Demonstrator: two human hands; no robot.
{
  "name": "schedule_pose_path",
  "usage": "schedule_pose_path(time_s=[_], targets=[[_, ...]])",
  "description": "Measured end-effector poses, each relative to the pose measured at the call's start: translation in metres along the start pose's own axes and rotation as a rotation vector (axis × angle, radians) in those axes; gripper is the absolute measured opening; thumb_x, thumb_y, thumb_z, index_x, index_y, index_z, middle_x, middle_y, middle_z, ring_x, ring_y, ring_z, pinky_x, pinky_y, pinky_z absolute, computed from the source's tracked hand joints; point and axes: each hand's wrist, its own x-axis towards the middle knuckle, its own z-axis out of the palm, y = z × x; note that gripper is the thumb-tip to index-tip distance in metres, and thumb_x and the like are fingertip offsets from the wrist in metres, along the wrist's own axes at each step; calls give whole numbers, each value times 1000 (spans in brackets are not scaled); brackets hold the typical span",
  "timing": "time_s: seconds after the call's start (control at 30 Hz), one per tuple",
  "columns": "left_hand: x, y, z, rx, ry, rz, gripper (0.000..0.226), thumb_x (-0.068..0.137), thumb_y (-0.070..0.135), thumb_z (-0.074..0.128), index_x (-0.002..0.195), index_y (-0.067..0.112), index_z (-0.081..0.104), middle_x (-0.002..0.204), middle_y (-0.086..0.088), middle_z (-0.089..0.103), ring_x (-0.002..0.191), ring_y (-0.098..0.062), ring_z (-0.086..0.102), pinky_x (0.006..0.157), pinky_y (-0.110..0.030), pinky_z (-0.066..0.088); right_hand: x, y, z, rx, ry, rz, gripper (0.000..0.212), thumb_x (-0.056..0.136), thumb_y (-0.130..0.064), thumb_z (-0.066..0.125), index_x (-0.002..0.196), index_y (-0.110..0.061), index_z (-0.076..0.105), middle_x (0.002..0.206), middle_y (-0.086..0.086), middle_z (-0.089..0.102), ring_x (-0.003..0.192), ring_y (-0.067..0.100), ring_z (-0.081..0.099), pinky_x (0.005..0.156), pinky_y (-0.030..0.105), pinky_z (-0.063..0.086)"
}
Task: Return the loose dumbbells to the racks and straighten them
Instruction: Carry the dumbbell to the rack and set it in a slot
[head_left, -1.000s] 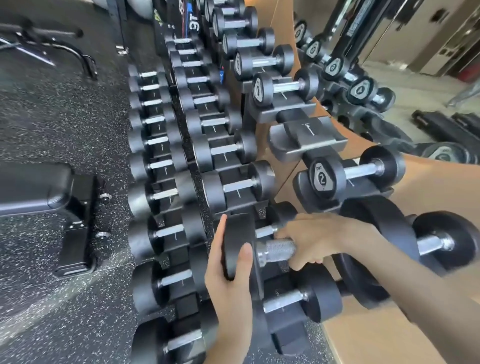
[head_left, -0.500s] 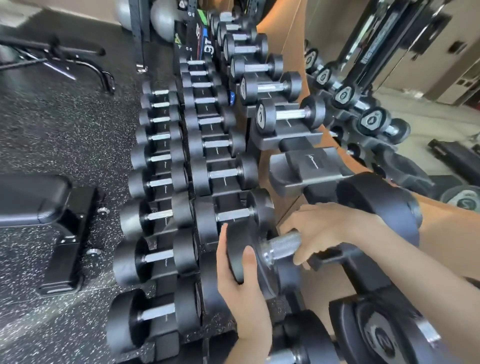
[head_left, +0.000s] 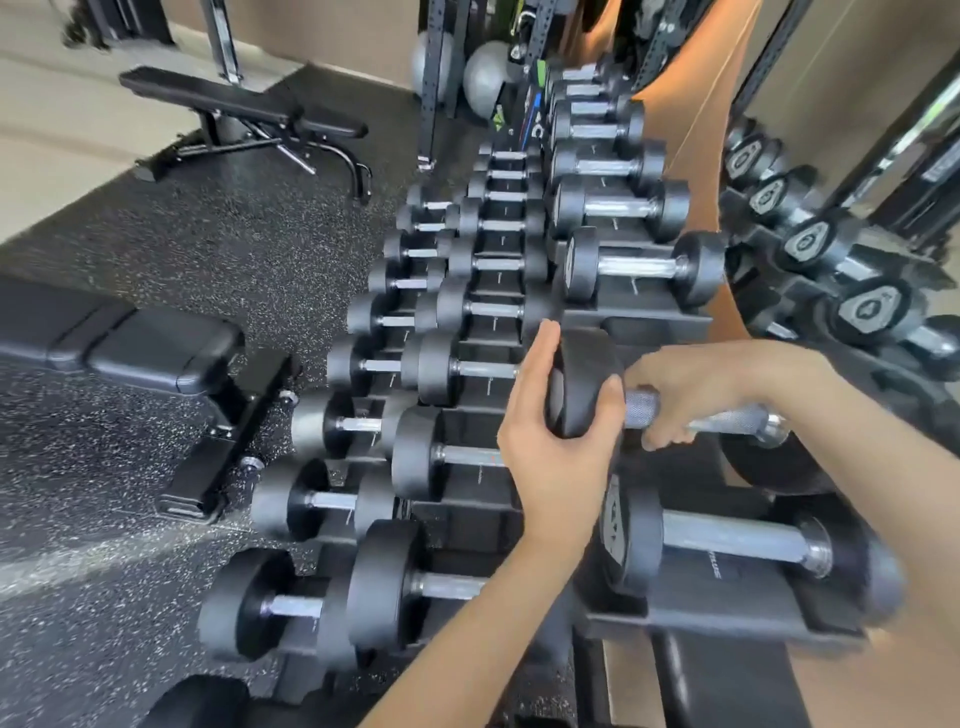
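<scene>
I hold a black dumbbell (head_left: 584, 384) with a knurled steel handle over the top tier of the tiered dumbbell rack (head_left: 660, 325). My left hand (head_left: 553, 441) cups its near round head from the left. My right hand (head_left: 691, 387) is wrapped around the handle, and the far head is mostly hidden behind my right forearm. The dumbbell hangs just in front of a racked dumbbell (head_left: 641, 267) and behind another racked dumbbell (head_left: 727, 543). An empty black saddle lies under and behind the held dumbbell.
Two lower tiers hold rows of black dumbbells (head_left: 457, 369) running away from me. A padded bench (head_left: 130, 348) stands on the speckled rubber floor at left, another bench (head_left: 244, 111) farther back. A mirror (head_left: 841, 270) at right reflects the rack. Grey exercise balls (head_left: 480, 78) sit behind.
The view has tilted up and shifted, and both hands have carried the dumbbell up from the middle tier to the top tier. The grip of each hand is unchanged.
</scene>
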Motion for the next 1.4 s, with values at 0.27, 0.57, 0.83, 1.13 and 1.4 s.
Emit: schedule_pose_path(time_s=[0.27,0.57,0.83,1.13,1.4], targets=[[11,-44,61,-3,10,-83,51,84,12,70,130,25,54,132,20,53,126,7,44,107,-17,34,17,70,-22,-46,-90,5,26,70,-25,71,91,-30,57,87,11,69,68,9,58,59,21,34],[43,-97,89,39,-55,-194,49,84,13,69,125,34,53,127,27,53,119,15,45,96,-2,33,64,118,-21,-31,-81,48,31,72,-16,62,74,-41,44,71,1,65,54,2,54,58,22,36],[56,-135,82,22,-16,-285,44,86,14,67,126,28,56,126,24,55,113,18,47,90,2,34,109,138,4,41,-13,50,13,71,-16,57,79,-23,50,67,3,62,55,14,54,55,26,40],[68,-153,84,142,-64,-135,44,84,7,69,120,28,57,133,10,55,123,6,47,103,-10,33,127,143,24,-50,259,123,13,73,-29,57,81,-24,48,75,-6,51,71,20,52,52,28,33],[92,-174,88,220,-111,-203,52,82,18,73,130,23,53,131,18,54,117,19,42,100,-2,27,143,146,29,-131,434,169,15,74,-34,56,84,-24,49,73,-4,48,74,25,51,61,30,35]])
